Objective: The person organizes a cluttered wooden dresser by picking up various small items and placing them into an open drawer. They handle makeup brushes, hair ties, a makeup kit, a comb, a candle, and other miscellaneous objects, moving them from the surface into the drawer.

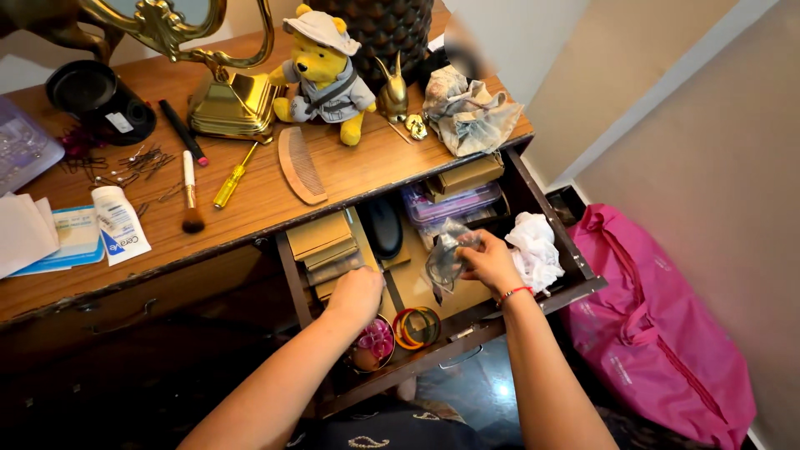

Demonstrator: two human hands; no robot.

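My right hand [492, 262] pinches a small clear plastic bag [446, 257] over the open drawer [583, 279]. The bag looks light, thin and crinkly, so I think it is best held by its top edge, where my fingers are closed on it now. My left hand [357, 293] is curled down by some flat tan boxes [321, 242]; I cannot tell if it grips anything. Bangles [417, 327] and a white cloth [533, 248] crowd the drawer. The drawer walls are close by. Up is the free way.
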